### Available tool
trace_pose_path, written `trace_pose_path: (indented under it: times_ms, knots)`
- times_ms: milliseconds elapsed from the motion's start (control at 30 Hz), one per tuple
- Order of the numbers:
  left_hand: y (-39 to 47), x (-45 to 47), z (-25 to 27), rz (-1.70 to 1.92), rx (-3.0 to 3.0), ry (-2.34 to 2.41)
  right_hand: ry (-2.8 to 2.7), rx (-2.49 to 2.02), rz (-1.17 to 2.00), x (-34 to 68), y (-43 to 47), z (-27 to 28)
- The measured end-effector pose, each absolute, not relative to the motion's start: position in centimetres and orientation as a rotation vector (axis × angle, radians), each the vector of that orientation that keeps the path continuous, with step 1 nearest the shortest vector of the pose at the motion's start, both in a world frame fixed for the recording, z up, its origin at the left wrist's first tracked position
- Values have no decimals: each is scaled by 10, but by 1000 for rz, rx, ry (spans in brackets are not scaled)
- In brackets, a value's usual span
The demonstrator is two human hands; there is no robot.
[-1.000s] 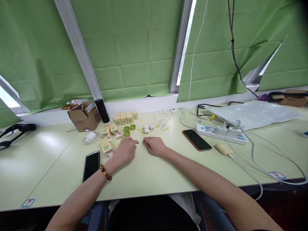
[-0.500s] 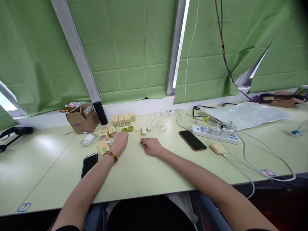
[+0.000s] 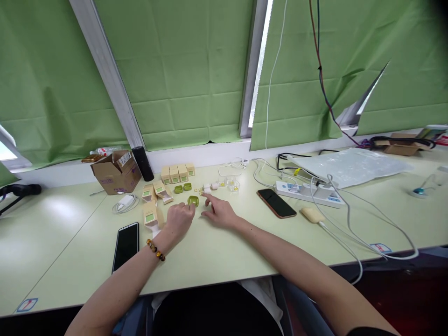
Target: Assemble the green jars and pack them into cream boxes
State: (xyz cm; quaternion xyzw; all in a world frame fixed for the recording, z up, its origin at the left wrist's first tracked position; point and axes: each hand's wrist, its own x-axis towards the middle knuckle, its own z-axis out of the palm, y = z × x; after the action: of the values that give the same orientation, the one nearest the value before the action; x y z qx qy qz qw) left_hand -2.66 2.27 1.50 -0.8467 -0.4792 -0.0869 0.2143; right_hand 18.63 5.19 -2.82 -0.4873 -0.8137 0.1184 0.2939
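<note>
My left hand (image 3: 180, 218), with a beaded bracelet at the wrist, is closed on a small green case (image 3: 193, 200) just above or on the table; the exact grip is partly hidden. Just right of it, my right hand (image 3: 220, 211) has its thumb and index finger apart and holds nothing. Two more green cases (image 3: 183, 187) sit side by side behind the left hand. Small white pieces (image 3: 210, 187) and tiny yellow bits lie beyond the right fingers. Opened cream boxes (image 3: 150, 216) lie left of my left hand.
Closed cream boxes (image 3: 178, 173) stand in a row at the back. Clear containers (image 3: 232, 183) are to their right. Left are a cardboard box (image 3: 117, 175), a black cylinder (image 3: 143, 164) and a phone (image 3: 125, 245). Right are another phone (image 3: 276, 202) and a power strip (image 3: 308, 193) with cables.
My left hand has moved right and nearer, bringing a green case away from the others. My right hand's fingers have opened from a curl. The view has shifted slightly.
</note>
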Motion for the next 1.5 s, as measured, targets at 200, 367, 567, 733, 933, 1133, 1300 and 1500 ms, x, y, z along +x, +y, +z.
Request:
trace_pose_path:
  times_ms: [200,367,567,733,933,1133,1300,1500]
  knots:
    - [17,-21,4,-527,-2324,-973,-1887,-957,717,177,47,-31]
    - [16,-27,3,-907,-2342,-952,-1715,-808,860,175,40,-23]
    - [23,-29,9,-1544,-2737,-1366,-1607,-731,966,177,32,-14]
    - [25,-26,11,-1733,-2929,-1290,-1628,-669,992,172,24,-12]
    - [18,-24,10,-2019,-2733,-1054,-1692,-634,642,171,16,-12]
    - [16,-24,7,-2021,-2614,-863,-1734,-565,406,173,11,-12]
    - [18,-26,6,-1974,-2612,-774,-1797,-559,363,175,12,-13]
    - [22,-28,4,-1927,-2590,-826,-1789,-546,194,180,14,-11]
